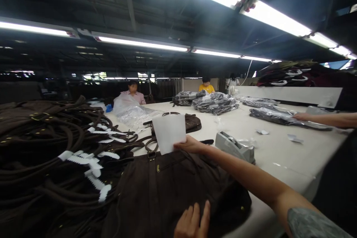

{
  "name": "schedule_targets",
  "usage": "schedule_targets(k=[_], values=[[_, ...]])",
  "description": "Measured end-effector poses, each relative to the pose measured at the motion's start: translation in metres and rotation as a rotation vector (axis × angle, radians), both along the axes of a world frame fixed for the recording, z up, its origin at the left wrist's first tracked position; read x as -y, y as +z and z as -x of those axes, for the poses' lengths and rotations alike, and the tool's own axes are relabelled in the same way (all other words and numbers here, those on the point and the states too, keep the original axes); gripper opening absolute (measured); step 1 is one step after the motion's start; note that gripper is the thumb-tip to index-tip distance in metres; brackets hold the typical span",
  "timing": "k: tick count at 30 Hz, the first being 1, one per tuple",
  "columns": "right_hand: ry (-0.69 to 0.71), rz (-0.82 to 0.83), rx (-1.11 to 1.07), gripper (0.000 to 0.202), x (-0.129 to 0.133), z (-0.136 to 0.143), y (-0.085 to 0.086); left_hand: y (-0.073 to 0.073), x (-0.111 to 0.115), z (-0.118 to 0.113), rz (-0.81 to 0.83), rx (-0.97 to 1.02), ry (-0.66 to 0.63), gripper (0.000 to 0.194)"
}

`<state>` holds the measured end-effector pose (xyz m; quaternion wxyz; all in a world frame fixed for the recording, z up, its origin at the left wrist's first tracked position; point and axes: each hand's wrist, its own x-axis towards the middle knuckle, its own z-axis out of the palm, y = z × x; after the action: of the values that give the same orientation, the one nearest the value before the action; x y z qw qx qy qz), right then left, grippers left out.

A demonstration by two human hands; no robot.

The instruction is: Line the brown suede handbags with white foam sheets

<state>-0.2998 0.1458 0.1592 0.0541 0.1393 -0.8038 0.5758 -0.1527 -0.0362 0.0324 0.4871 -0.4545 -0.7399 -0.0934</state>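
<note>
A dark brown bag [167,186] with a strap, buckle and small gold zipper pull lies in front of me. My right hand [191,145] reaches across from the right and pinches the lower right edge of a white sheet [170,132], which stands upright above the bag's top edge. Low in the view, my left hand [192,221] rests on the bag's front with its fingers apart. Just beyond my right forearm sits a grey tape dispenser [234,147]. Behind the sheet is another brown bag [192,122].
Brown bags with white tags pile up at the left [41,137]. Plastic-wrapped bundles [214,103] lie farther back on the pale table [279,156]. Another person's hand [301,116] touches a wrapped bundle at right. People are at the far side, near clear plastic [131,111].
</note>
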Motion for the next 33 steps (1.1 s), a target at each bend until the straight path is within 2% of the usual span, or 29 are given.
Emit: schedule_targets(k=[3, 6, 8, 11, 13, 16, 21, 26, 30, 33], values=[[0.061, -0.18, -0.03, 0.033, -0.007, -0.052, -0.043, -0.003, 0.003, -0.01, 0.038, 0.017, 0.014, 0.044], [0.157, -0.521, -0.171, 0.033, -0.01, -0.089, -0.072, -0.006, 0.007, -0.02, 0.047, 0.038, 0.055, 0.042], [0.181, -0.727, -0.265, 0.039, -0.009, -0.104, -0.079, -0.009, 0.008, -0.026, 0.055, 0.071, 0.093, 0.043], [0.187, -0.906, -0.311, 0.037, -0.005, -0.117, -0.076, -0.015, 0.008, -0.033, 0.116, 0.109, 0.164, 0.043], [0.202, -0.941, -0.318, 0.035, -0.002, -0.123, -0.071, -0.018, 0.008, -0.037, 0.166, 0.113, 0.199, 0.04], [0.214, -0.899, -0.257, 0.037, 0.003, -0.132, -0.066, -0.017, 0.009, -0.042, 0.228, 0.098, 0.22, 0.039], [0.242, -0.785, -0.138, 0.039, 0.009, -0.144, -0.062, -0.003, 0.015, -0.044, 0.322, 0.013, 0.238, 0.041], [0.19, -0.847, -0.186, 0.038, 0.009, -0.144, -0.067, 0.006, 0.018, -0.044, 0.302, 0.043, 0.212, 0.042], [0.213, -0.902, -0.232, 0.043, 0.005, -0.141, -0.073, 0.016, 0.031, -0.049, 0.277, 0.154, 0.071, 0.038], [0.287, -0.924, -0.192, 0.054, 0.002, -0.14, -0.073, 0.044, 0.05, -0.056, 0.235, 0.39, -0.147, 0.032]])
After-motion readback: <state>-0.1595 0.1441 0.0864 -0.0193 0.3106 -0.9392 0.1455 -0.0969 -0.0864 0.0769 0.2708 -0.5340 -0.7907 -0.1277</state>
